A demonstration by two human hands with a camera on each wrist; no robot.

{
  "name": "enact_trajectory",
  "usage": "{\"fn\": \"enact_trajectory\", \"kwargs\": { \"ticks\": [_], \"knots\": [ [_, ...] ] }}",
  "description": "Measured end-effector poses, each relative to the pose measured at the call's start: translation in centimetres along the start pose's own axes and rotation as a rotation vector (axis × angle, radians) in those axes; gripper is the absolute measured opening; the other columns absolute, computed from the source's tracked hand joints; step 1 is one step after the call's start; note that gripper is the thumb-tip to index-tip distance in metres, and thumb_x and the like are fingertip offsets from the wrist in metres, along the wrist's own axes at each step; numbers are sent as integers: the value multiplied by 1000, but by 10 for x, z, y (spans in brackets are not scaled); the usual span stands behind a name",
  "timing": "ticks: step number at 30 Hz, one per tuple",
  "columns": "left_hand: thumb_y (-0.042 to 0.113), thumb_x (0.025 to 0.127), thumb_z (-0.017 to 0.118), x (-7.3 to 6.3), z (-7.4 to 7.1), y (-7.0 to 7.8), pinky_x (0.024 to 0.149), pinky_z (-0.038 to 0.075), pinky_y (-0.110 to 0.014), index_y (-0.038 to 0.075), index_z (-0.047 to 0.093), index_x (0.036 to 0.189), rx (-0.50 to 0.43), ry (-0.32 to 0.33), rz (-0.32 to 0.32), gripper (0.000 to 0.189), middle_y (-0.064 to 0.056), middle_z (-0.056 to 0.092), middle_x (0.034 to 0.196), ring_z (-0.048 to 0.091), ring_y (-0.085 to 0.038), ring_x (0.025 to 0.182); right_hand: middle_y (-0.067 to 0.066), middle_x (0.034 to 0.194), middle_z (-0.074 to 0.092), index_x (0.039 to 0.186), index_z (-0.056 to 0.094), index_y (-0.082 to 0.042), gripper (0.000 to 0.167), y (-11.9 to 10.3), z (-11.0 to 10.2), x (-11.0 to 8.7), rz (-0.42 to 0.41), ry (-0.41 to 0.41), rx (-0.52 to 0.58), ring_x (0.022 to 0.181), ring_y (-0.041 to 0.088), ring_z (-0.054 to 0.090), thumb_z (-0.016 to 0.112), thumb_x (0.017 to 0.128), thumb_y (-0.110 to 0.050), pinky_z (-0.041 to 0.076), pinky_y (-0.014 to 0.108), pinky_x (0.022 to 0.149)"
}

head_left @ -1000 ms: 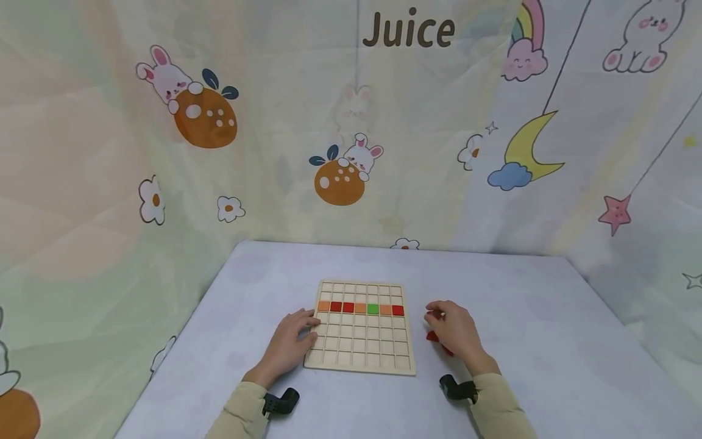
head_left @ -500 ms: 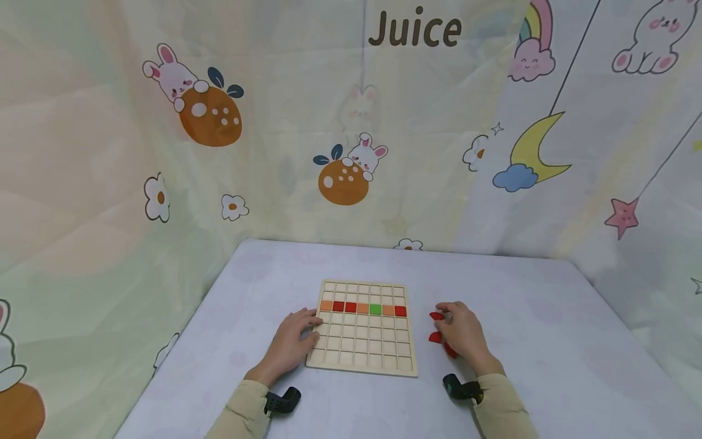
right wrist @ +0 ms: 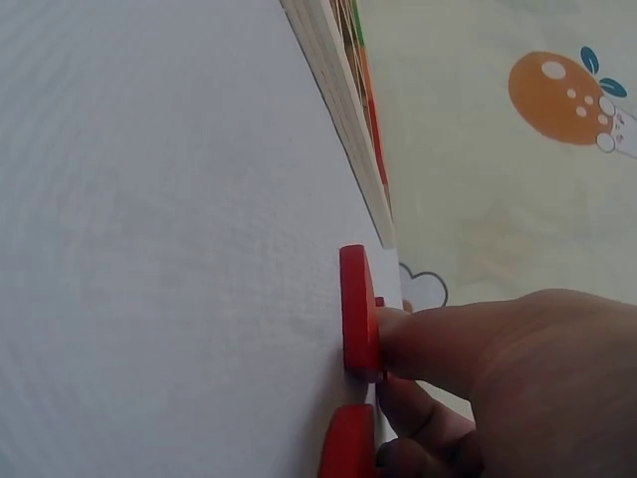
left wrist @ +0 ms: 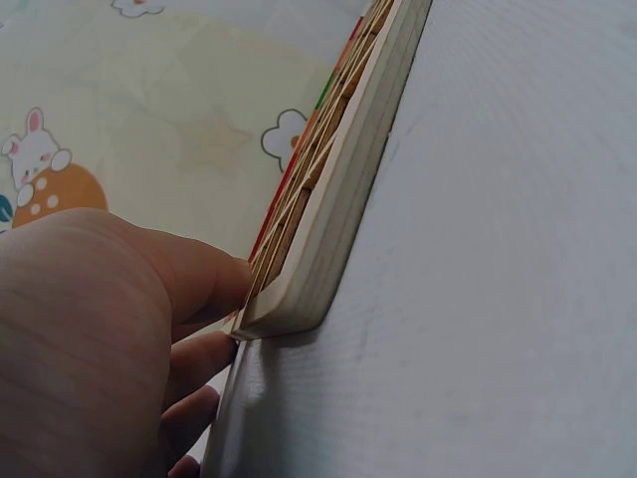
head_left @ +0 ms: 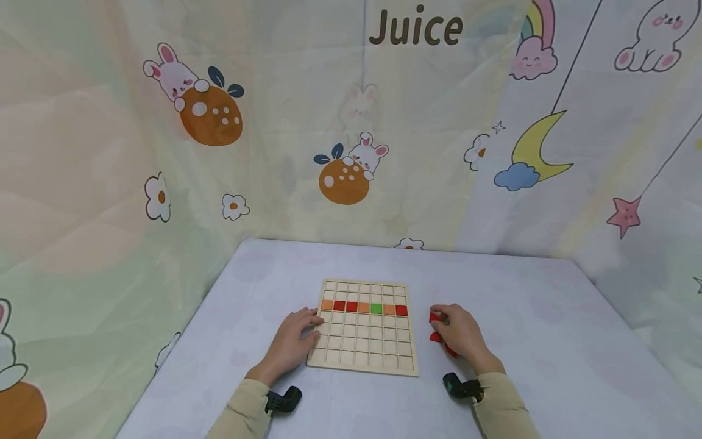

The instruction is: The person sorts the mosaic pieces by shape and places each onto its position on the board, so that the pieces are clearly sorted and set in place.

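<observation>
A pale wooden grid board (head_left: 364,344) lies flat on the table, with one row of orange, red and green squares (head_left: 376,308) across it. At its left edge rests my left hand (head_left: 290,341), thumb and fingers spread against the wood; in the left wrist view the thumb (left wrist: 204,279) touches the board's rim. To the right of the board, my right hand (head_left: 463,332) pinches a small red piece (head_left: 433,317) between thumb and finger. Other red pieces (head_left: 436,336) with rounded edges lie close under the hand; in the right wrist view one red piece (right wrist: 358,309) hides part of the fingertips.
The table (head_left: 263,268) has a white cover and meets a patterned cloth backdrop (head_left: 274,110) at its rear. Black wrist devices (head_left: 284,399) sit on both wrists, over beige sleeves (head_left: 244,411).
My right hand's fingers have drawn in round the far red piece, which has shifted slightly left. The left hand keeps its place on the board. The head view has shifted a little.
</observation>
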State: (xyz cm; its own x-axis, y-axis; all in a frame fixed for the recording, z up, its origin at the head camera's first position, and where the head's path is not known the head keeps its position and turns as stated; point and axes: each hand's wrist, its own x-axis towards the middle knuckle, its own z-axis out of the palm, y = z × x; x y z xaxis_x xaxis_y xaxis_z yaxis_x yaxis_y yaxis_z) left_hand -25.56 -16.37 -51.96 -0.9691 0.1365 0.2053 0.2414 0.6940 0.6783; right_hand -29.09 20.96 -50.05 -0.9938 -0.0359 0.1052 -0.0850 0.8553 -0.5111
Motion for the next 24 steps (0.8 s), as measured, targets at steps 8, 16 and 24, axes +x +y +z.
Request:
{"fn": "enact_trajectory", "kwargs": {
  "ticks": [8, 16, 24],
  "knots": [
    [14, 93, 65, 0, 1, -1, 121, 20, -49, 15, 68, 114, 6, -1, 6, 22, -8, 53, 142, 36, -30, 141, 8, 94, 61, 116, 69, -7, 29, -1, 0, -1, 9, -10, 1, 80, 21, 54, 71, 87, -12, 53, 38, 70],
    [14, 93, 65, 0, -1, 0, 120, 21, -49, 14, 68, 115, 2, 1, 10, 22, -8, 53, 142, 37, -30, 140, 12, 105, 62, 114, 68, -2, 29, -2, 1, 0, -15, 2, 4, 91, 25, 57, 71, 87, -11, 55, 44, 82],
    [15, 93, 65, 0, -1, -2, 121, 21, -49, 14, 68, 116, 12, -1, 13, 23, -7, 53, 142, 37, -29, 141, 9, 104, 63, 115, 66, -3, 29, -19, 3, -1, -22, 10, 46, 82, 20, 52, 70, 88, -11, 50, 33, 69]
  ]
}}
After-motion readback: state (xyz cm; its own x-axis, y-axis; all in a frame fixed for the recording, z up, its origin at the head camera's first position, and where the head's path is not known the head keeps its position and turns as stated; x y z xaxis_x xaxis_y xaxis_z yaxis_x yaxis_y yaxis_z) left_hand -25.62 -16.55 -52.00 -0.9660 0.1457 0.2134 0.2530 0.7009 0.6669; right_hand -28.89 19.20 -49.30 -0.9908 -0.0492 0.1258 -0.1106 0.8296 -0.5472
